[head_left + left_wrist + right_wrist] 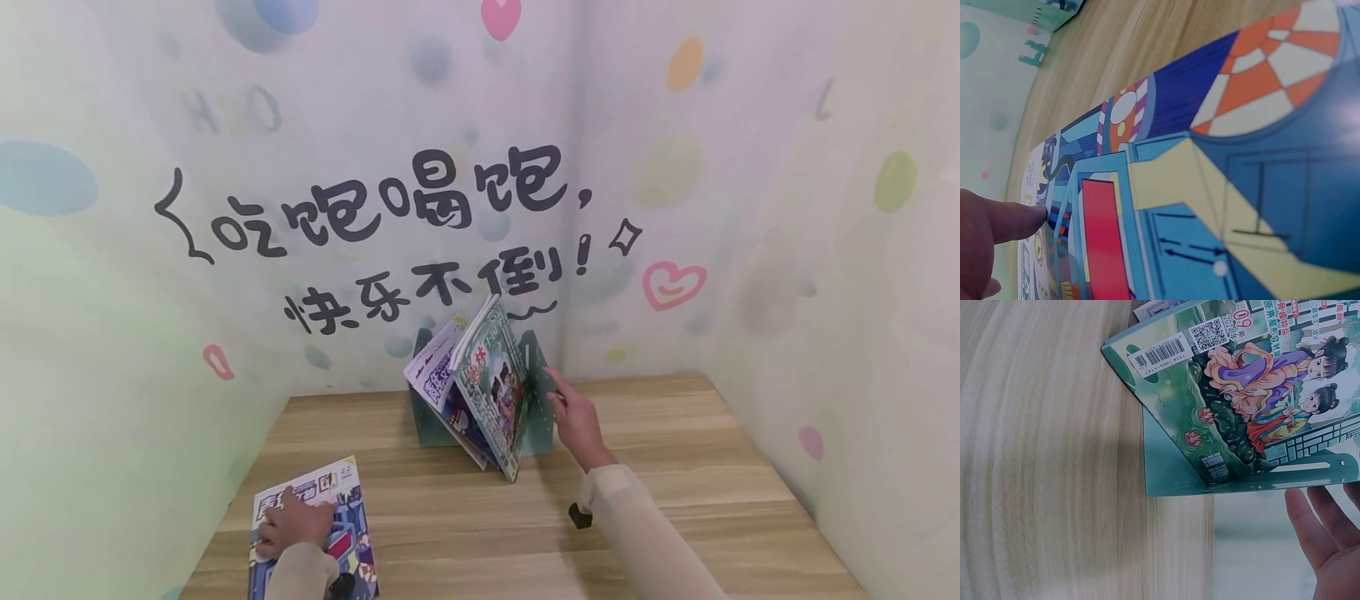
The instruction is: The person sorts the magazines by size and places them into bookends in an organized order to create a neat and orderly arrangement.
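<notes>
My left hand (298, 521) rests on a blue illustrated magazine (363, 546) lying flat at the table's left front. In the left wrist view a straight finger (1019, 225) touches its cover. My right hand (581, 423) is at the right side of a green metal book stand (542, 432), its extended fingers touching the upright panel. Inside the stand, a thick green magazine (497, 383) leans askew against a purple-and-white magazine (437, 377). The right wrist view shows the green magazine's cover (1254, 394), with two drawn figures and a barcode, tilted inside the stand (1175, 475).
The wood-grain table (660, 475) meets a patterned wall (630, 333) close behind the stand, with more wall on both sides. Bare tabletop lies between the flat magazine and the stand. A small black piece (580, 516) is at the right cuff.
</notes>
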Demonstrator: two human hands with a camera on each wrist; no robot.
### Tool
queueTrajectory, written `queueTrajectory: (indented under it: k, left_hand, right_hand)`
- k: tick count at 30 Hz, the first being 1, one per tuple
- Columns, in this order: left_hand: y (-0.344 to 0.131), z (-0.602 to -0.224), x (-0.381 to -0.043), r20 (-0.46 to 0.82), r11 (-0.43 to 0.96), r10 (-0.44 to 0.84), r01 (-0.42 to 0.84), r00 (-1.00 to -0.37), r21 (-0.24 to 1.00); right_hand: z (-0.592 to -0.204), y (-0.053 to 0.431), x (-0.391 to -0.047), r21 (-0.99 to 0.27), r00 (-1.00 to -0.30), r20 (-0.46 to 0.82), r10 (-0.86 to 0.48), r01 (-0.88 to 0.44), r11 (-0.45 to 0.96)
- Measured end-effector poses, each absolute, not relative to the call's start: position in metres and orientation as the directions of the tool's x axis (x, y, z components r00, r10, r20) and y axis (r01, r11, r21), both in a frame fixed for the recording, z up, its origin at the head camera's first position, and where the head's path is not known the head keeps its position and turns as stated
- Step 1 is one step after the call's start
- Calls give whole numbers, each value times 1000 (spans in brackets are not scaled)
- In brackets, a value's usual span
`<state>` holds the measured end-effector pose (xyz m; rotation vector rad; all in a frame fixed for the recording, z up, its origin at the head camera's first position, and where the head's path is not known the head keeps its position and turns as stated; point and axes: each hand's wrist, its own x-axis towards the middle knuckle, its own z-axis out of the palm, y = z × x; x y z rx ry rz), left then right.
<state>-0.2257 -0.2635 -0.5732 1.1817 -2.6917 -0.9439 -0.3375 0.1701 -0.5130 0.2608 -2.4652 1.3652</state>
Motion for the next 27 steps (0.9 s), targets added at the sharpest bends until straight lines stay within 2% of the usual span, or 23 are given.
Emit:
queueTrajectory:
  k: [13,27]
  left_hand:
    - [-273,-570,-221,-253,512,-691,-706,-677,489]
    - [-288,-571,-219,-300,463,-694,-725,-654,511]
  right_hand:
    - [-516,171,-339,-783,-928,373,-12,-321,532]
    - [-515,171,-338,-771,-925,380,-15,-325,548]
